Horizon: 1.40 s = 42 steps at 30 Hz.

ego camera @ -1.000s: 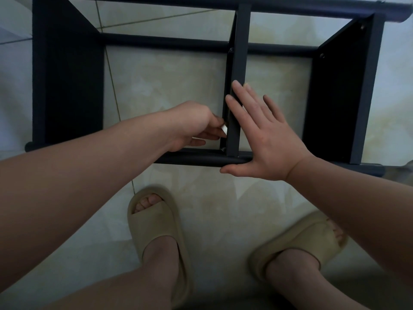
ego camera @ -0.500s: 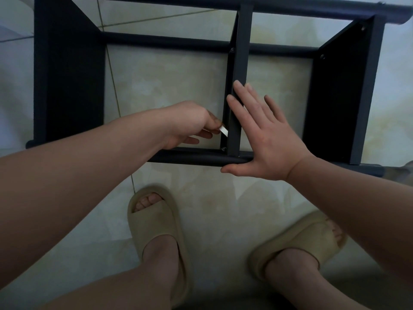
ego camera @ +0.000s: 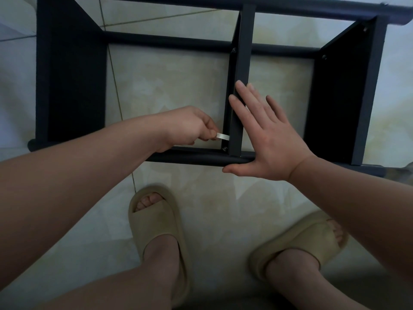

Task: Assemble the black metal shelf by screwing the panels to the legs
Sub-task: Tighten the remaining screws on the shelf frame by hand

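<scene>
The black metal shelf (ego camera: 71,70) lies on its side on the tiled floor, its round legs running left to right. A narrow middle panel (ego camera: 242,63) stands between the near leg (ego camera: 190,158) and the far legs. My left hand (ego camera: 187,128) pinches a small flat silvery tool (ego camera: 223,136) just left of that panel, above a screw (ego camera: 224,149) at the panel's near corner. My right hand (ego camera: 266,135) lies flat with straight fingers against the panel's right face, its thumb along the near leg.
Wide black panels stand at the left and at the right (ego camera: 344,86) of the frame. My feet in beige slippers (ego camera: 154,222) (ego camera: 301,238) are planted on the pale floor tiles (ego camera: 169,81) just in front of the near leg.
My left hand has drawn slightly left and back from the middle panel, so more of the silvery tool shows. My right hand stays flat on the panel.
</scene>
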{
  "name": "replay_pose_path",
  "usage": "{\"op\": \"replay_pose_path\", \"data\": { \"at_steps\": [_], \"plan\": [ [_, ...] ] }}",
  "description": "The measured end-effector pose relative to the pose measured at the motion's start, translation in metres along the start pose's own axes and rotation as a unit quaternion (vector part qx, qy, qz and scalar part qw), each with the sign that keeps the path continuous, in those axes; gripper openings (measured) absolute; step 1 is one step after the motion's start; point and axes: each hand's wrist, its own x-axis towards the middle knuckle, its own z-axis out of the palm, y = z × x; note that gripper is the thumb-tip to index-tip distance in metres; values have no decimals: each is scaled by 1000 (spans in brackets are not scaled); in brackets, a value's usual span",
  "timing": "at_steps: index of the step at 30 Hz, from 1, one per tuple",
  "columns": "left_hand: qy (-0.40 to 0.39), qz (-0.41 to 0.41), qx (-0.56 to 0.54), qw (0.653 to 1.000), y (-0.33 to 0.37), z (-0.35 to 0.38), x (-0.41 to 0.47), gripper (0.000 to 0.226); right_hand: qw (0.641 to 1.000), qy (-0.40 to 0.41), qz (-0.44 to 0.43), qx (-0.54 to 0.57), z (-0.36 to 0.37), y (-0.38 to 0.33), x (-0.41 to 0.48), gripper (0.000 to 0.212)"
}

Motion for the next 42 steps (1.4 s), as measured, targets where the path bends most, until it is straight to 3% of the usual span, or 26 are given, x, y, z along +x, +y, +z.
{"op": "replay_pose_path", "data": {
  "at_steps": [20,28,31,35,42],
  "plan": [
    [-19,15,57,998,0,3,-8,13,1000,8,-3,4,1,1,0,123],
    [73,107,124,984,5,-10,-2,12,1000,6,-3,2,0,0,0,123],
    [71,114,59,989,8,-9,-2,8,1000,2,-2,6,0,0,0,123],
    [6,38,-142,989,10,0,-1,3,1000,0,-3,6,0,0,0,122],
    [79,-3,-149,986,7,7,7,6,1000,0,-2,5,-1,-1,0,122]
  ]
}}
